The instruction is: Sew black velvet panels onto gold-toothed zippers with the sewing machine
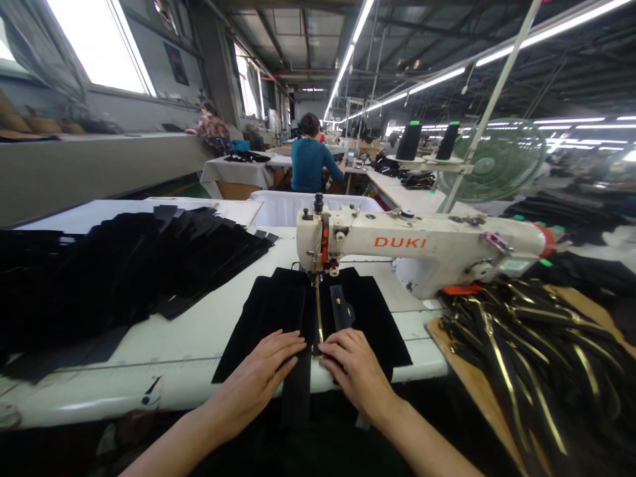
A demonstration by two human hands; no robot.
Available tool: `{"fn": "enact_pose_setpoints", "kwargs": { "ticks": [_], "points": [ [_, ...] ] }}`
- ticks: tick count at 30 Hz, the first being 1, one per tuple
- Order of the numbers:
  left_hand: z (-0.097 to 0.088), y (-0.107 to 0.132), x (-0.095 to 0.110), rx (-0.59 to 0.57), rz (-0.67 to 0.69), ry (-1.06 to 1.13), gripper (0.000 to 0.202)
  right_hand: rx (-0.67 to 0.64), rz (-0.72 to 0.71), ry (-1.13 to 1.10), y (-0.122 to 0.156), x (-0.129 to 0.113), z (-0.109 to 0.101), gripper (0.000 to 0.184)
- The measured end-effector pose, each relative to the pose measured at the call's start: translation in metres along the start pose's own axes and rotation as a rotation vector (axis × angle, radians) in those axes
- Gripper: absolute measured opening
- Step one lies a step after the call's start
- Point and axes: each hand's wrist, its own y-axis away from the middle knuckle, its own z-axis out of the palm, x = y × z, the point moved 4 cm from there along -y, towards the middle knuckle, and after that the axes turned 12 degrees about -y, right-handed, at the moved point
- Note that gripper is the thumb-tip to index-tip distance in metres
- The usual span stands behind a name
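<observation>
Left hand [261, 377] and right hand [355, 371] lie flat, fingers spread, on black fabric [278, 311] before the sewing machine [412, 248] (needle hidden).

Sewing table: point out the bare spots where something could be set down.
Bare white table lies between the stacked black fabric pieces and the black piece under both hands. Right of the sewing machine, the zipper pile crowds the board.
</observation>
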Motion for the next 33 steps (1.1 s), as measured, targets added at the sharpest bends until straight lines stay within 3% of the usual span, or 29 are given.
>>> {"fn": "enact_pose_setpoints", "kwargs": {
  "ticks": [8, 13, 16, 19, 23, 26, 33],
  "points": [
    [-0.019, -0.008, -0.006, -0.068, -0.119, 0.212, 0.035, -0.192, -0.154, 0.033, -0.033, 0.006, -0.035, 0.016],
    [-0.009, -0.004, 0.0, -0.058, -0.047, 0.07, 0.035, -0.281, -0.189, 0.158, -0.021, -0.008, -0.015, 0.02],
    [0.004, 0.001, 0.009, 0.001, 0.046, -0.019, 0.037, -0.218, -0.135, 0.182, -0.004, -0.01, 0.001, 0.034],
    [0.013, 0.004, 0.02, 0.074, 0.117, -0.073, 0.044, -0.099, -0.065, 0.066, 0.005, -0.005, 0.006, 0.044],
    [0.02, 0.005, 0.027, 0.118, 0.149, -0.149, 0.05, 0.064, 0.05, -0.143, 0.005, 0.002, 0.005, 0.036],
    [0.021, 0.006, 0.029, 0.161, 0.189, -0.187, 0.05, 0.108, 0.094, -0.22, 0.003, 0.004, 0.006, 0.029],
    [0.027, 0.006, 0.032, 0.116, 0.257, -0.275, 0.061, 0.149, 0.035, -0.045, 0.001, 0.002, 0.009, 0.015]
  ]
}}
